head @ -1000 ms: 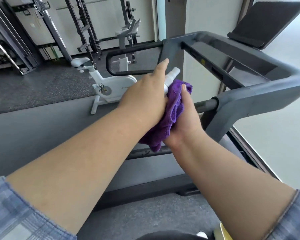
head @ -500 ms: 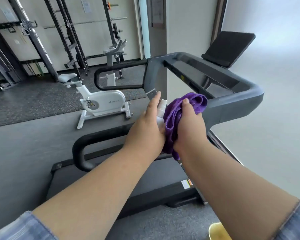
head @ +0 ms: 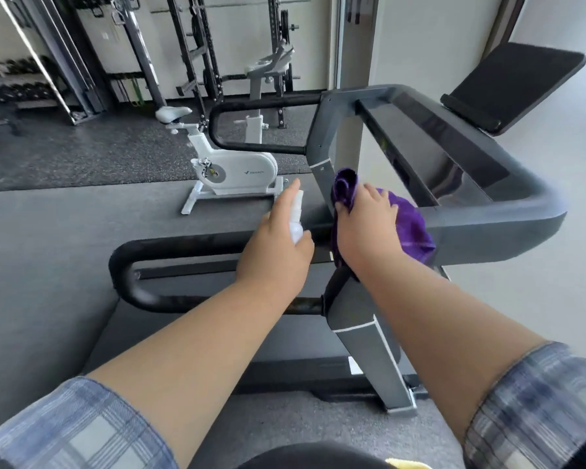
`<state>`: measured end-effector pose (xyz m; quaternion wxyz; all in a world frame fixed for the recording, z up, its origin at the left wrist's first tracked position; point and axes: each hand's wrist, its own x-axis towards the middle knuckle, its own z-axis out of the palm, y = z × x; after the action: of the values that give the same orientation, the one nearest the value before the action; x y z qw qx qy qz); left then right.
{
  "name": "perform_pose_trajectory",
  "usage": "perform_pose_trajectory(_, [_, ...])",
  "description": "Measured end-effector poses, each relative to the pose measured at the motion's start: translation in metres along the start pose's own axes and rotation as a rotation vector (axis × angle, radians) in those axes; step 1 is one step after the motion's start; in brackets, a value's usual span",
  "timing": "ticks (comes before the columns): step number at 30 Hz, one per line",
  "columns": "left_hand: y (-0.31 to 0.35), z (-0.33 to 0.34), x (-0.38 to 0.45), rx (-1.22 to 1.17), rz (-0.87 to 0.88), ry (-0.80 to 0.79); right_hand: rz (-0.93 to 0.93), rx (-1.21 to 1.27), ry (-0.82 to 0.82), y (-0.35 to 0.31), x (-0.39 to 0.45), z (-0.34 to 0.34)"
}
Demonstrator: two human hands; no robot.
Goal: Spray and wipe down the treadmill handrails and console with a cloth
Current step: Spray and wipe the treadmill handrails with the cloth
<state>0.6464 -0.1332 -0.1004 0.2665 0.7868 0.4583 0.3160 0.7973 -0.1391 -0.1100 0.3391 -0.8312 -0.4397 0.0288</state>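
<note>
My left hand [head: 278,245] grips a small white spray bottle [head: 296,221], index finger stretched along its top. My right hand [head: 362,228] presses a purple cloth [head: 410,228] onto the near end of the grey treadmill frame, where the near black handrail [head: 170,245] joins it. The two hands are a little apart. The grey console bar [head: 508,204] curves round to the right. A dark tilted screen [head: 511,89] stands at the upper right. The far black handrail [head: 251,106] loops behind the hands.
A white exercise bike [head: 230,167] stands on the rubber floor beyond the treadmill. Black racks [head: 197,45] and weight gear line the back wall. The treadmill's grey upright [head: 366,353] slants down to its base between my forearms. A pillar [head: 352,38] stands behind the console.
My hands have moved apart and lower. The cloth went from being bunched against the bottle to lying spread on the treadmill frame under my right hand. The view tilted down.
</note>
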Motion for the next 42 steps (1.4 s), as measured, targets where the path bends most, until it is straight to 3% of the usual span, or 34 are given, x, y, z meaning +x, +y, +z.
perform_pose_trajectory(3, [-0.015, 0.0, 0.0, 0.016, -0.068, 0.053, -0.043, -0.227, -0.148, -0.005, -0.002, 0.023])
perform_pose_trajectory(9, [-0.029, -0.003, -0.004, -0.024, -0.078, 0.123, -0.111, -0.145, -0.399, -0.022, -0.013, 0.009])
perform_pose_trajectory(13, [-0.034, -0.007, -0.008, -0.037, -0.114, 0.16, -0.337, -0.081, -0.426, -0.002, 0.01, -0.037])
perform_pose_trajectory(17, [-0.037, -0.007, -0.014, 0.003, -0.134, 0.188, -0.588, -0.415, -0.566, 0.025, 0.041, -0.042])
perform_pose_trajectory(22, [-0.051, -0.007, -0.022, -0.002, -0.149, 0.223, -0.751, -0.597, -0.465, 0.03, 0.042, -0.011])
perform_pose_trajectory(27, [-0.058, -0.004, -0.027, -0.028, -0.155, 0.23, -0.771, -0.627, -0.293, 0.007, 0.028, 0.027])
perform_pose_trajectory(33, [-0.06, 0.006, -0.03, 0.007, -0.148, 0.278, -0.782, -0.571, -0.334, -0.026, 0.015, 0.053])
perform_pose_trajectory(42, [-0.063, -0.018, -0.04, -0.021, -0.176, 0.317, -0.675, -0.495, -0.381, 0.031, 0.031, 0.003])
